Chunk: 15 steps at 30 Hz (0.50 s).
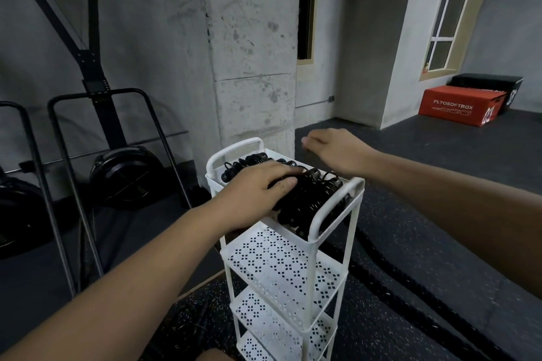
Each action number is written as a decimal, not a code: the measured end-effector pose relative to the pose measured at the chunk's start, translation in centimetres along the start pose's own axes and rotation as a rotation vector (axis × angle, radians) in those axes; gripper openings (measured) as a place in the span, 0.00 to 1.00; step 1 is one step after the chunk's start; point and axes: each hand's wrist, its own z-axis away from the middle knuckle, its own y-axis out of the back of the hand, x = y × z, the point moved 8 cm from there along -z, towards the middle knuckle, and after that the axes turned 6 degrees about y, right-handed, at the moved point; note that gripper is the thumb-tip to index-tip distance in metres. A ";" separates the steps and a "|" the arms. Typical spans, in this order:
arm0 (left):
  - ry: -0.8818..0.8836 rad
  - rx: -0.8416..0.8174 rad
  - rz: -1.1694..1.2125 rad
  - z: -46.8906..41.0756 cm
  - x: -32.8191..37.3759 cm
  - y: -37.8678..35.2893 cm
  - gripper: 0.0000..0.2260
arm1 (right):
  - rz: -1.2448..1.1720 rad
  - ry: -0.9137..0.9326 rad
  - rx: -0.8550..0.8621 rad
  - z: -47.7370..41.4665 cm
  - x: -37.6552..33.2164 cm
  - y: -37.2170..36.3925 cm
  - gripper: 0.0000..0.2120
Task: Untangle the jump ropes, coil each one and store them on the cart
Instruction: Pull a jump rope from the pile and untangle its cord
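Observation:
A white tiered cart (337, 199) stands in front of me, and its top tray holds a pile of black coiled jump ropes (311, 199). My left hand (258, 187) lies palm down on the ropes at the tray's left side, fingers spread over the coils. Beyond the far right corner of the tray my right hand (337, 149) hovers with loosely curled fingers and nothing in it. The cart's lower perforated shelves (281, 267) hold nothing that I can see.
A concrete pillar (252, 47) rises right behind the cart. Two black exercise machines with round flywheels (126, 176) stand at the left. A thick black rope (390, 281) lies on the dark rubber floor right of the cart. Red and black plyo boxes (460, 108) sit far right.

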 end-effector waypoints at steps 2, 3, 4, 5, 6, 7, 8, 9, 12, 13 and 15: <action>0.071 0.039 0.040 1.0 -1.4 1.3 0.15 | -0.059 0.032 0.040 0.1 -2.2 0.6 0.16; 0.105 0.053 0.059 1.7 -2.2 1.9 0.15 | -0.097 0.043 0.049 0.0 -3.4 0.6 0.16; 0.132 0.066 0.076 2.5 -3.1 2.4 0.14 | -0.132 0.056 0.049 0.1 -4.7 0.3 0.16; 0.157 0.078 0.094 3.5 -4.1 2.8 0.14 | -0.157 0.071 0.041 0.1 -6.2 -0.2 0.17; 0.183 0.091 0.116 4.5 -5.2 3.2 0.14 | -0.170 0.096 0.028 0.1 -7.7 -1.0 0.18; 0.216 0.107 0.134 5.6 -6.5 3.6 0.13 | -0.183 0.123 0.012 0.1 -9.3 -2.0 0.19; 0.250 0.118 0.144 6.6 -7.9 3.8 0.13 | -0.205 0.138 -0.007 0.1 -10.6 -3.0 0.19; 0.293 0.121 0.154 7.7 -9.4 4.0 0.12 | -0.235 0.140 -0.032 0.1 -11.7 -4.4 0.18; 0.388 0.127 0.166 11.1 -13.5 4.2 0.11 | -0.301 0.131 -0.100 -0.1 -14.6 -9.5 0.18; 0.416 0.134 0.172 12.3 -14.8 4.1 0.10 | -0.324 0.125 -0.114 -0.2 -15.3 -11.6 0.19; 0.482 0.149 0.219 14.8 -17.6 3.8 0.09 | -0.394 0.090 -0.148 -0.1 -16.4 -16.0 0.18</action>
